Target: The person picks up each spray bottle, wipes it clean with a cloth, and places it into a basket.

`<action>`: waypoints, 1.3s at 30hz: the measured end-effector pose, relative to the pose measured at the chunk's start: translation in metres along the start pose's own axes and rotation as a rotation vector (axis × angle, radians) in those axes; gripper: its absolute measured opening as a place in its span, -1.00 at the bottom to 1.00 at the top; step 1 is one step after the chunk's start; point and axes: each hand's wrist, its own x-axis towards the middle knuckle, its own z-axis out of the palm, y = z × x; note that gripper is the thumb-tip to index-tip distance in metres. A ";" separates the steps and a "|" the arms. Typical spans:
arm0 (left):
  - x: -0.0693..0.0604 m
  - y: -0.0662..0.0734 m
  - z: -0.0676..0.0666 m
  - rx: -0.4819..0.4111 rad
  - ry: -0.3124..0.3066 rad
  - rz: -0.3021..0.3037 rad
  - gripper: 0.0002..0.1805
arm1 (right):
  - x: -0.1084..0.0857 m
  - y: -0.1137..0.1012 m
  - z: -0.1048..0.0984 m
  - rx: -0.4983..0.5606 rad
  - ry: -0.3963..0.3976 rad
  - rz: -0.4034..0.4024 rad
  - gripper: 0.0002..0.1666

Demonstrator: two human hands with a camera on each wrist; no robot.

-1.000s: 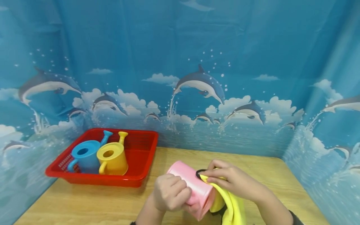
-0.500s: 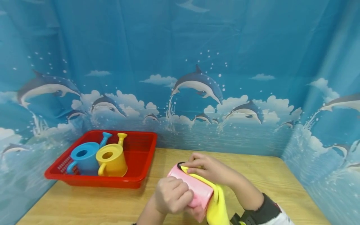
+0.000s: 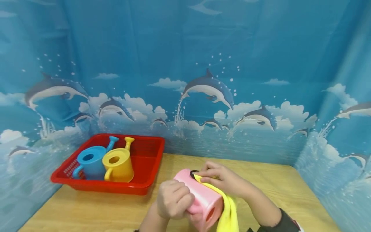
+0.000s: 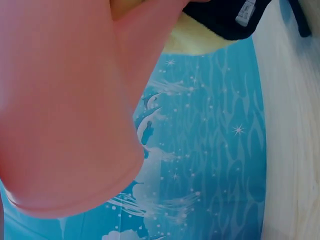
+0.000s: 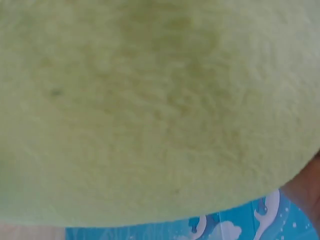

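Note:
My left hand (image 3: 175,199) grips a pink watering can (image 3: 200,192) by its handle side, holding it tilted above the table. The can's top, with its hole, faces down and to the right. It fills the left of the left wrist view as a smooth pink body (image 4: 65,110). My right hand (image 3: 224,178) pinches a yellow cloth (image 3: 227,209) with a black edge and presses it on the can's upper side near the base. The cloth drapes over the can and hangs to the right. In the right wrist view the cloth (image 5: 150,120) hides nearly everything.
At the left of the wooden table (image 3: 95,209) stands a red basket (image 3: 146,162). A blue watering can (image 3: 94,166) and a yellow watering can (image 3: 120,167) stand in it. Behind the table hangs a blue dolphin-print curtain (image 3: 174,48).
My right hand has slid the cloth along the can from the middle to its base, then slightly back right. The can has turned, so its top hole now shows. The basket has not moved.

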 end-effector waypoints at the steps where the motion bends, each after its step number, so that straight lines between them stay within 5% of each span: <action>1: 0.000 0.000 0.000 0.001 -0.002 0.001 -0.49 | -0.005 0.000 0.000 0.006 0.013 -0.006 -0.66; 7: 0.000 -0.003 -0.005 -0.001 -0.023 -0.010 -0.47 | -0.035 0.003 0.008 0.037 0.171 -0.069 -0.73; 11: 0.006 -0.004 -0.005 0.012 0.002 0.013 -0.48 | -0.044 -0.002 0.012 0.054 0.256 -0.024 -0.74; 27: 0.019 0.003 0.002 -0.022 0.053 0.063 -0.48 | 0.005 -0.001 0.014 0.083 0.154 0.230 -0.61; 39: 0.002 -0.007 -0.003 -0.029 0.127 0.004 -0.46 | 0.000 -0.004 0.008 0.063 0.108 0.202 -0.64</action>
